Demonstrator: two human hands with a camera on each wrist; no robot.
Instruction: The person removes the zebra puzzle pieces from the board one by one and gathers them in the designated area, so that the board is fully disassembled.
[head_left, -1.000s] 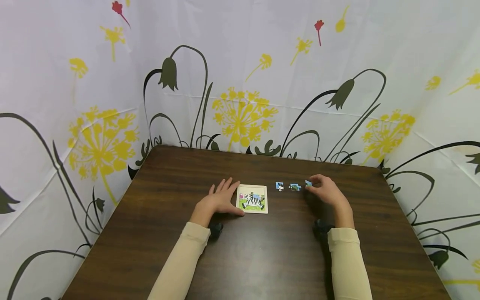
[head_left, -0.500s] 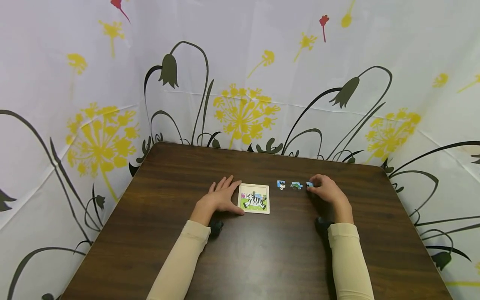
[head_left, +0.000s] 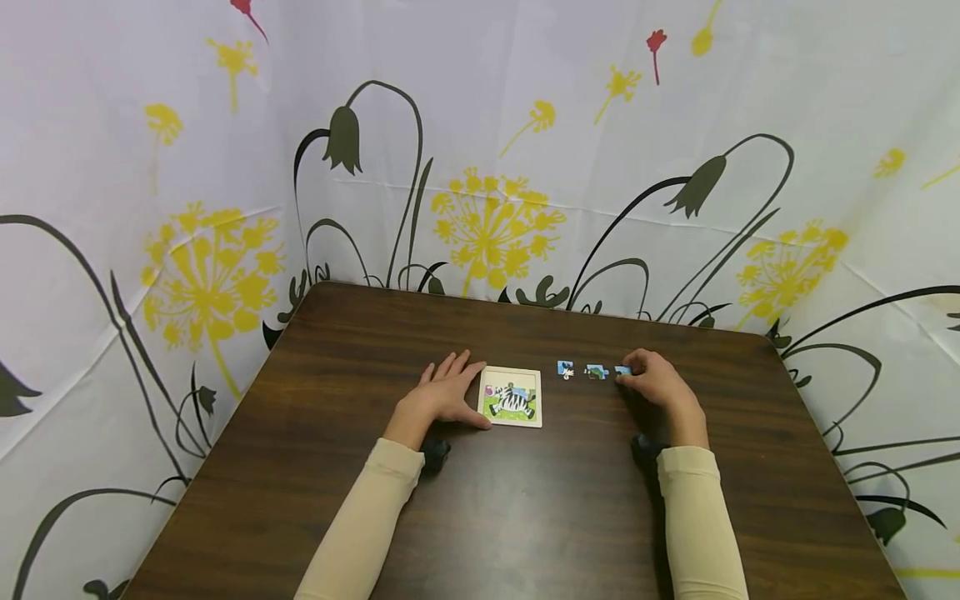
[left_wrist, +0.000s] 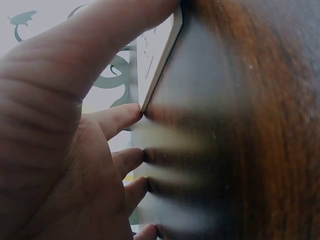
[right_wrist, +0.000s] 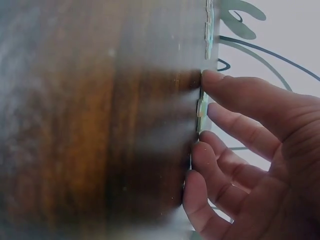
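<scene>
In the head view a small square puzzle board (head_left: 510, 397) with a zebra picture and a pale wooden frame lies on the table. My left hand (head_left: 442, 397) rests at its left side, fingers spread, thumb at the near corner and index fingertip at the far one. The left wrist view shows my thumb and index fingertip against the edge of the board (left_wrist: 160, 65). To the right, my right hand (head_left: 657, 382) pinches a blue puzzle piece (head_left: 622, 370) low at the table. In the right wrist view this piece (right_wrist: 201, 107) stands between thumb and fingers.
Two loose puzzle pieces lie in a row between board and right hand: a blue one with black and white (head_left: 566, 369) and a blue-green one (head_left: 597, 372). The dark wooden table (head_left: 502, 517) ends at a flowered curtain (head_left: 480, 142) behind and at both sides.
The piece at my right fingers has turned slightly, showing more of its blue face. My left hand stays at the board. The whole head view has shifted a little.
</scene>
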